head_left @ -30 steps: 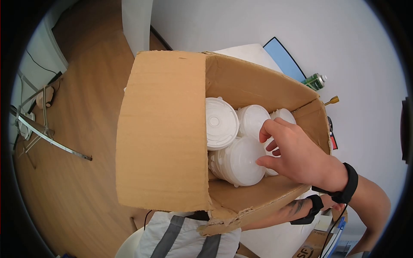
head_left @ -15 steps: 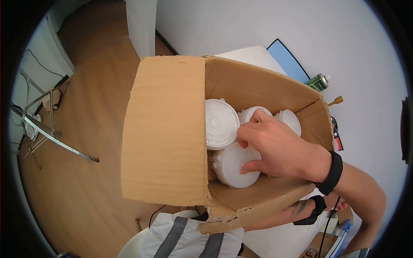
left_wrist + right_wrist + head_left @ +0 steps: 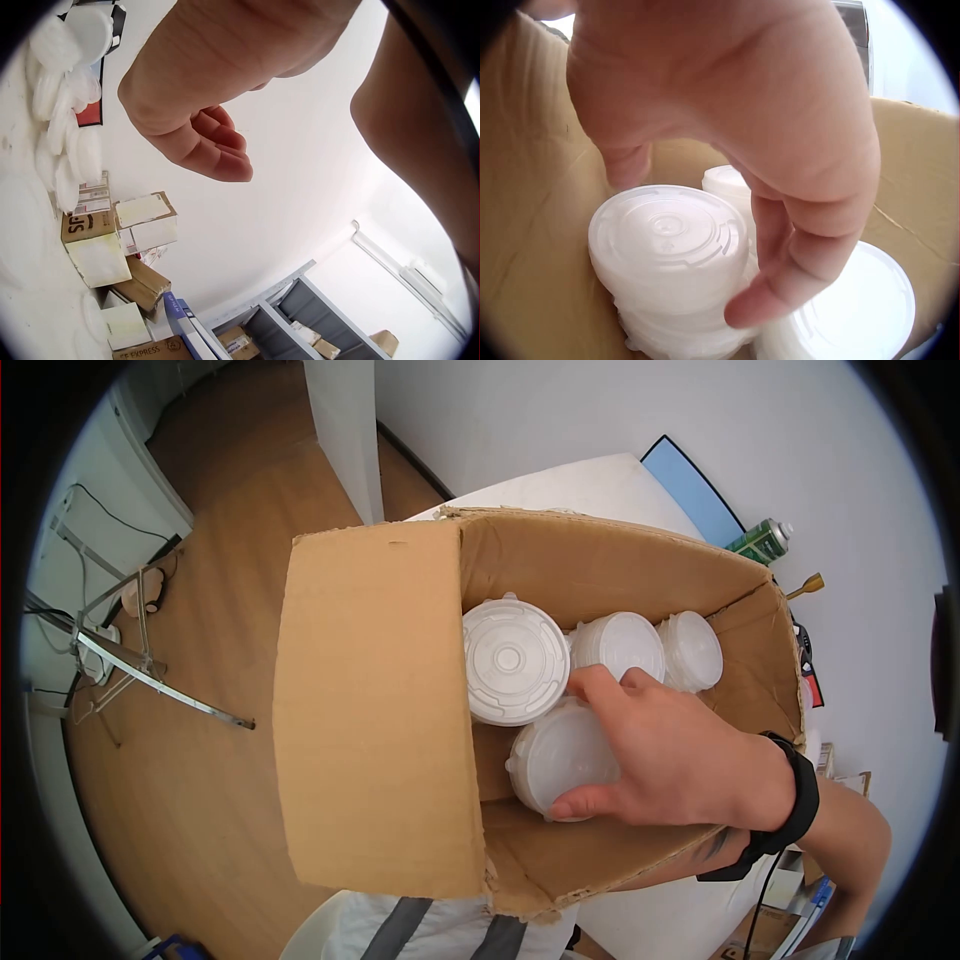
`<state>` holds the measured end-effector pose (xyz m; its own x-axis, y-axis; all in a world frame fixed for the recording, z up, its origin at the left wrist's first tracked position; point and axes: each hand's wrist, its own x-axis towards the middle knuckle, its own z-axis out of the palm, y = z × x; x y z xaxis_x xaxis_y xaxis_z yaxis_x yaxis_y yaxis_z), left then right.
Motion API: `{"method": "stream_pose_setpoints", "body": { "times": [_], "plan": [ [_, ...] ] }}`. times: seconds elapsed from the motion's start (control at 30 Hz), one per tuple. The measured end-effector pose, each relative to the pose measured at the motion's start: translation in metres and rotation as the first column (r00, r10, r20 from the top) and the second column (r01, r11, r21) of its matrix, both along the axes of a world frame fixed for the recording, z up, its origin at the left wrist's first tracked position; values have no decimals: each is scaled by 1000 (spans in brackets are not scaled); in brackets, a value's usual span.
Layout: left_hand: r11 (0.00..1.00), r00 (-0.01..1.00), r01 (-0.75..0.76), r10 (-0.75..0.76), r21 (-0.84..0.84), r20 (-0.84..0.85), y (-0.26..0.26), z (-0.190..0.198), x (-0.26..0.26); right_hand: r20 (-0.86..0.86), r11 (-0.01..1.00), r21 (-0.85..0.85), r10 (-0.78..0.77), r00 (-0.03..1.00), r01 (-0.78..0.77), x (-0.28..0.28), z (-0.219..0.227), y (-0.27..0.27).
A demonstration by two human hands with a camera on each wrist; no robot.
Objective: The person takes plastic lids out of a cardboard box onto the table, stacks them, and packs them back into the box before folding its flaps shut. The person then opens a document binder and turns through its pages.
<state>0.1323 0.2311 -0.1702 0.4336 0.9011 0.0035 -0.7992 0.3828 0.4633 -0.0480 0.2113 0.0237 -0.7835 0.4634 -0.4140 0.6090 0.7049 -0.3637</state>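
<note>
My right hand [image 3: 690, 760] reaches into a cardboard box [image 3: 375, 710] and grips a stack of round white plastic lids [image 3: 555, 765]. The thumb is on the near side and the fingers curl down the far side. In the right wrist view the same stack [image 3: 667, 240] stands between thumb and fingers. Another white lid stack [image 3: 515, 660] lies left of the hand, with two more stacks [image 3: 640, 640] beyond it. In the left wrist view my left hand [image 3: 217, 105] hangs with loosely curled fingers, holding nothing, near the wall.
The box's wide flap hangs toward the left. A green spray can [image 3: 762, 542] and a blue panel [image 3: 692, 490] are behind the box. Loose white lids [image 3: 71, 112], small cartons [image 3: 94, 251] and grey shelves [image 3: 259, 330] show in the left wrist view.
My right hand has moved from above the lids leftward and down, and its thumb and fingers have closed around the near stack. The head view has shifted slightly.
</note>
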Motion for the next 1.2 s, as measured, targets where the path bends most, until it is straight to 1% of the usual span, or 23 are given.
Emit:
{"method": "stream_pose_setpoints", "body": {
  "times": [0.07,0.1,0.27,0.3,0.37,0.43,0.5,0.57,0.8,0.87,0.9,0.97,1.0,1.07,1.2],
  "plan": [
    [1000,1000,-16,16,-9,-16,-2,-8,0,231,999,25,-31,972,26,-10,7,-10],
    [1000,999,-26,26,-13,-24,-4,-11,-1,225,999,22,-27,974,23,-14,4,-14],
    [997,996,-75,73,-32,-53,-10,-24,-6,319,996,91,-51,946,23,-27,-2,-26],
    [996,995,-86,84,-34,-55,-10,-26,-7,318,996,90,-46,947,19,-26,-2,-27],
    [993,992,-113,111,-36,-54,-9,-26,-11,326,985,170,-56,944,-1,-23,-5,-28],
    [990,989,-139,137,-36,-50,-7,-26,-14,314,985,172,-47,948,-8,-20,-6,-28],
    [986,986,-159,157,-40,-49,-6,-27,-17,300,985,170,-44,953,-8,-18,-7,-25],
    [984,984,-172,170,-45,-48,-5,-29,-18,278,992,127,-39,960,4,-16,-7,-23],
    [974,976,-216,214,-60,-44,-4,-35,-25,336,993,76,-109,936,88,-22,-6,-23],
    [971,973,-229,227,-61,-43,-3,-37,-27,212,995,91,-58,976,39,-14,-16,-19],
    [970,971,-236,234,-62,-43,-2,-38,-28,213,995,92,-57,975,38,-12,-18,-19],
    [966,968,-251,248,-67,-42,-1,-40,-31,135,994,110,7,991,-22,-9,-20,-19],
    [964,966,-256,254,-70,-41,-1,-41,-31,137,994,110,7,991,-22,-10,-19,-18],
    [961,964,-266,264,-72,-40,0,-43,-33,231,999,10,-41,972,39,-13,-15,-14],
    [955,958,-288,285,-76,-41,4,-45,-37,260,997,-44,-49,964,63,-15,-9,-4]
  ]
}}
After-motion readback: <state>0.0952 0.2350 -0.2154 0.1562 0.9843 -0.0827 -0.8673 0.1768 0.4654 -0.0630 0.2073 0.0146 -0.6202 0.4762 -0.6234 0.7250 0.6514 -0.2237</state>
